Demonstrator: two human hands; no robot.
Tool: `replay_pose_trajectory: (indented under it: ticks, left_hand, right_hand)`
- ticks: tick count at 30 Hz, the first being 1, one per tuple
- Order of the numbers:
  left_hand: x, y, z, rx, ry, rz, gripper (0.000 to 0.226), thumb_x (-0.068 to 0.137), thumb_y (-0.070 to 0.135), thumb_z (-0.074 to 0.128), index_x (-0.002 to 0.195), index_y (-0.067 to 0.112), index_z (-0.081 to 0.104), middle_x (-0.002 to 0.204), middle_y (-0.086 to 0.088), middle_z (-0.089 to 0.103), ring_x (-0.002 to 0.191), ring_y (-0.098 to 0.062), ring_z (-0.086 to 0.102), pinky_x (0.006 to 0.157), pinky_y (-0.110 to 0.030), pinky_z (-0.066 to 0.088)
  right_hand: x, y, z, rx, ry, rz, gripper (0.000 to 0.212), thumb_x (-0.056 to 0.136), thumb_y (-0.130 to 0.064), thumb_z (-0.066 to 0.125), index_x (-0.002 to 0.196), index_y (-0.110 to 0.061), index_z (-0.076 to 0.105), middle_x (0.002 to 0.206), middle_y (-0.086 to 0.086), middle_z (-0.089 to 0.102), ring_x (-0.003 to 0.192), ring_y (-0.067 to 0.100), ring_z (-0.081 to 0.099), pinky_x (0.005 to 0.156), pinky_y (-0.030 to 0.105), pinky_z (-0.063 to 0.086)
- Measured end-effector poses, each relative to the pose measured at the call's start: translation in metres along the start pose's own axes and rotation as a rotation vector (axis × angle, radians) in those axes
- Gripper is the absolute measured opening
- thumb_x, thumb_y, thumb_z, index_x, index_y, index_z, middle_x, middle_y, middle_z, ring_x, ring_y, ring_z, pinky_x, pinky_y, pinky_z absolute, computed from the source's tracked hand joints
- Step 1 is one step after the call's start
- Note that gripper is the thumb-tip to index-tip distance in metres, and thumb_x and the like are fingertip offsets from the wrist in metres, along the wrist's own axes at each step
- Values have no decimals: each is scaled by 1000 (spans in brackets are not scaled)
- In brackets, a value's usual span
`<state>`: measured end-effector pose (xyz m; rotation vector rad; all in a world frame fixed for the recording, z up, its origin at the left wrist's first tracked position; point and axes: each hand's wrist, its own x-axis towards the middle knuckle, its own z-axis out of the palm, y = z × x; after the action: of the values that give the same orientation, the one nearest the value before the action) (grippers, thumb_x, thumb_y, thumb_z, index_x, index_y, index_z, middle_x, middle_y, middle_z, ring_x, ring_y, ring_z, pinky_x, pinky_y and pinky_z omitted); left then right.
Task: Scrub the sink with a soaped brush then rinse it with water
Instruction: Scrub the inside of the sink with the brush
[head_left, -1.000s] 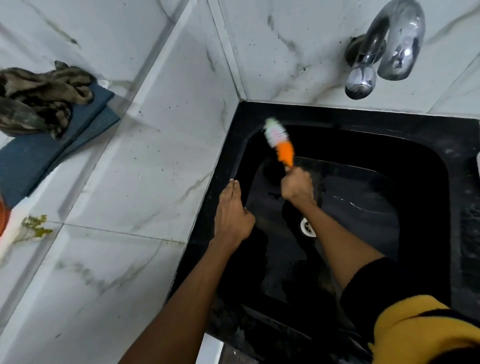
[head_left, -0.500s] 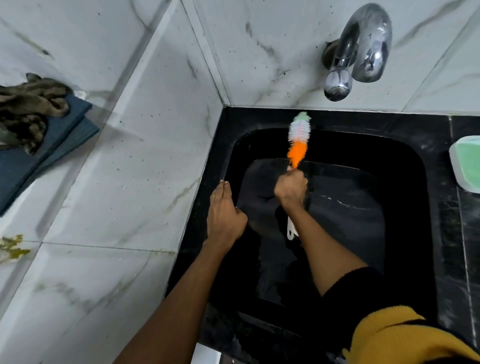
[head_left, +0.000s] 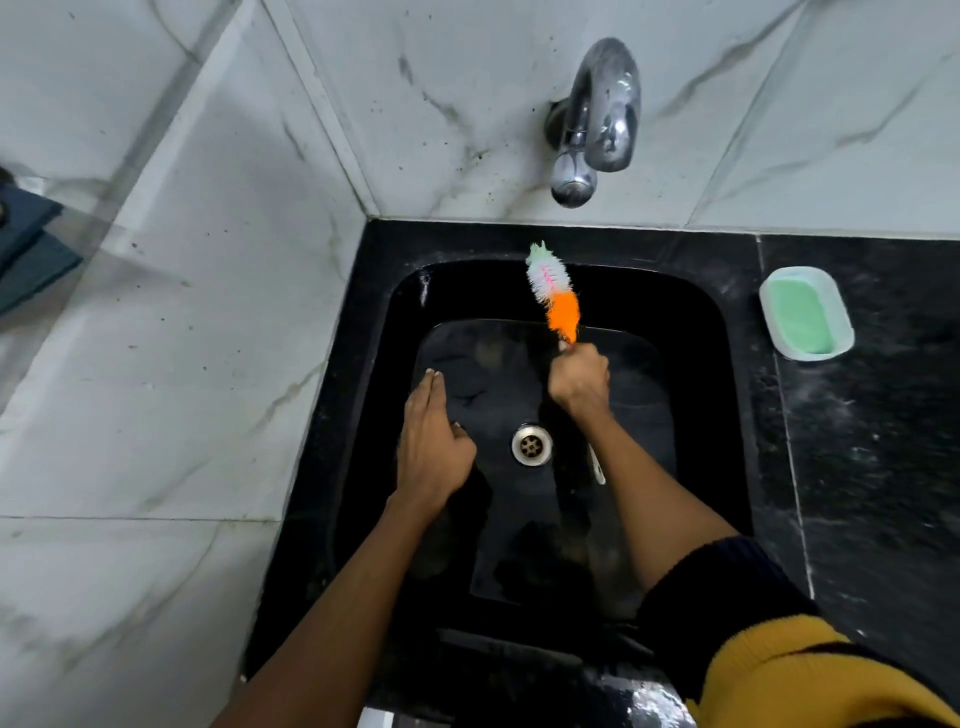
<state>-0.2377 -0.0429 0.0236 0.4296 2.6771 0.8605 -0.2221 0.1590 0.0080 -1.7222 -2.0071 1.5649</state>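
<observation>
My right hand (head_left: 579, 384) grips the orange-and-white bristle brush (head_left: 555, 292), now swung back toward the chrome tap (head_left: 592, 122), scrubbing the black stone sink's (head_left: 696, 332) back wall; left hand (head_left: 431, 447) rests flat inside.

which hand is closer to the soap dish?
Right. The right hand grips the brush over the sink's far side, left of the soap dish on the counter. The left hand lies flat farther left, past the drain.
</observation>
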Motion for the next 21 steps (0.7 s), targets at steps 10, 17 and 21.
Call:
replay_pose_trajectory:
  ticks: [10,17,21]
  left_hand:
    - [-78,17,67,-120,-121,-15,75,92,6,53,158,15,19,166,5,16,153,-15,12,122,-24,11]
    - [-108,18,83,-139,-161,-37,77,93,6,54,159,16,17,166,8,13,153,-13,9,124,-26,10]
    - [-122,18,89,-140,-178,-43,77,94,7,53,159,17,15,166,6,12,153,-13,8,123,-27,11]
  right_hand:
    - [6,11,-45,13,139,57,32,98,-28,47,114,-6,64,115,19,63,107,39,59,85,39,48]
    - [2,25,-79,-17,189,94,34,98,-28,49,116,-2,63,118,20,62,108,39,60,79,37,46]
    - [1,29,-93,-9,169,109,33,98,-26,49,115,-1,61,116,18,62,103,37,61,72,33,44]
